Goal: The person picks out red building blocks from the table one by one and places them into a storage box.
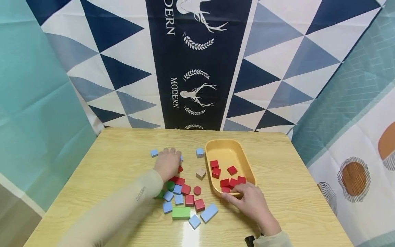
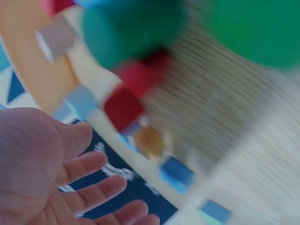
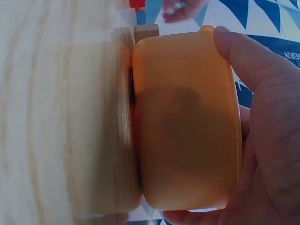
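Observation:
My left hand point(image 1: 168, 165) is over the loose blocks left of centre, above the wood. In the left wrist view its fingers are spread and loosely bent, with nothing held. Beside it are a red block point(image 1: 180, 169) and a blue block point(image 1: 181, 158), both partly hidden by the hand in the head view. My right hand point(image 1: 251, 202) grips the near end of an orange plastic tray point(image 1: 226, 152), thumb along the rim in the right wrist view point(image 3: 187, 122). Inside the tray lie several red blocks point(image 1: 216, 173).
Nearer me are red blocks point(image 1: 189, 200), blue blocks point(image 1: 179, 199), a long green block point(image 1: 181, 213) and a long blue block point(image 1: 209, 213). A plain wooden block point(image 1: 200, 174) and a red round piece point(image 1: 197, 190) lie left of the tray. Patterned cloth point(image 1: 197, 68) hangs behind the table.

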Motion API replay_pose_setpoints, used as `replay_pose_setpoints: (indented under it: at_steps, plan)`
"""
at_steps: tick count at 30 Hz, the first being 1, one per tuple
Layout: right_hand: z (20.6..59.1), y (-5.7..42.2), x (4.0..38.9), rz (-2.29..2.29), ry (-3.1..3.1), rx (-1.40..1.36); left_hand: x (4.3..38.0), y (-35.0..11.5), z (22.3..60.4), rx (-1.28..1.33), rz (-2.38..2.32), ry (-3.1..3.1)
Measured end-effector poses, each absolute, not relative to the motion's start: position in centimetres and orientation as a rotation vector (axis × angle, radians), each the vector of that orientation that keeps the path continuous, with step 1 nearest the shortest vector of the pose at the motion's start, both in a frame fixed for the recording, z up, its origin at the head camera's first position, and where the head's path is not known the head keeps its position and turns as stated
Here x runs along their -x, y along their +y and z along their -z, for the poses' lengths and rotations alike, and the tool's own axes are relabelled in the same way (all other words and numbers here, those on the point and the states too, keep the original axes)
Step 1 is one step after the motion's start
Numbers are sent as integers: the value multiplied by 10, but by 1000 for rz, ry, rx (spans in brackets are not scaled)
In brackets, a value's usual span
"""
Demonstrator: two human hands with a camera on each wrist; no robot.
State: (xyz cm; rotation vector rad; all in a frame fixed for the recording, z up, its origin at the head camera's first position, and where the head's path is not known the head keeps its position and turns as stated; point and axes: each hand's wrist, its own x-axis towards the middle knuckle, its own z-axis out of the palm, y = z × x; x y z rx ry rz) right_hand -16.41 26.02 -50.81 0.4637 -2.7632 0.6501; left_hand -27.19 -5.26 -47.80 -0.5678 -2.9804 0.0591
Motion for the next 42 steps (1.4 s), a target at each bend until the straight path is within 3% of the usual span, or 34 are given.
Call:
replay_pose_setpoints:
  at_steps: [15,42]
  plan:
    - [507,262,164,-649,-2801,-437,290,-61,491,456,625,-3158]
    - [508,262,165,-644,-2791,-439,297,-60,497,509,788,-3112]
